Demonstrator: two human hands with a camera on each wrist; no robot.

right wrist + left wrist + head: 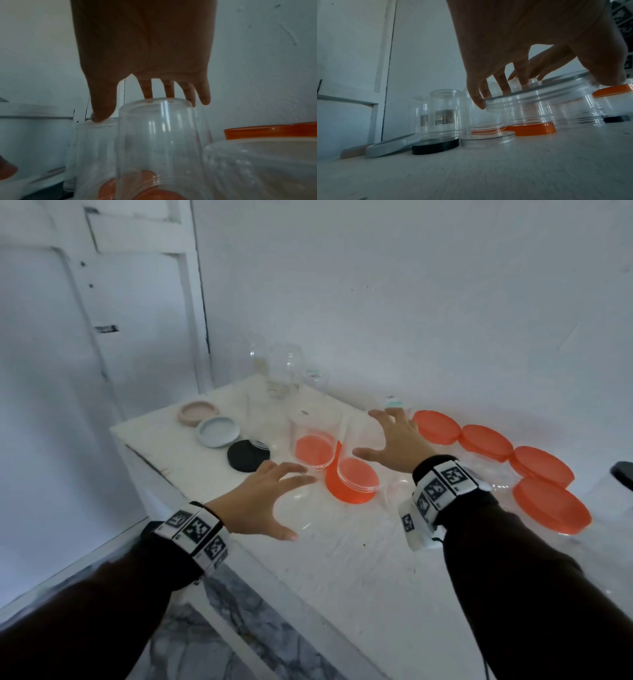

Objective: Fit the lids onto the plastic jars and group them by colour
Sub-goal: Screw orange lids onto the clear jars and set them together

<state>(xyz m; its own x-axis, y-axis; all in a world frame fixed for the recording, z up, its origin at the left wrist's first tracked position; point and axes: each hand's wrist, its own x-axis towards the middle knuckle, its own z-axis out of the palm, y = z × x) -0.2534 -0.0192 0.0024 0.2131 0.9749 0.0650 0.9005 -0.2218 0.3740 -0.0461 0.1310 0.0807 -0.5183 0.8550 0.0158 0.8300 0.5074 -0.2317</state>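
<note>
Two clear jars stand upside down on loose orange lids point(352, 482) mid-table. My right hand point(364, 434) hovers spread above them. Its straight fingertips point(149, 99) rest on the upturned base of the nearer jar point(157, 135), and the thumb touches the other jar point(92, 142). My left hand point(301, 506) is clawed over a wide, low clear jar point(539, 102). The little finger and thumb sit at opposite edges of its base, the other fingers on top. Several jars with orange lids point(541, 465) are grouped at the right.
On the white table point(342, 559), loose beige point(197, 413), pale grey point(218, 431) and black point(248, 455) lids lie at the left. A loose clear lid point(488, 139) lies beside the black one. Taller clear jars point(284, 371) stand at the back corner by the wall. The table's front edge runs diagonally below my left wrist.
</note>
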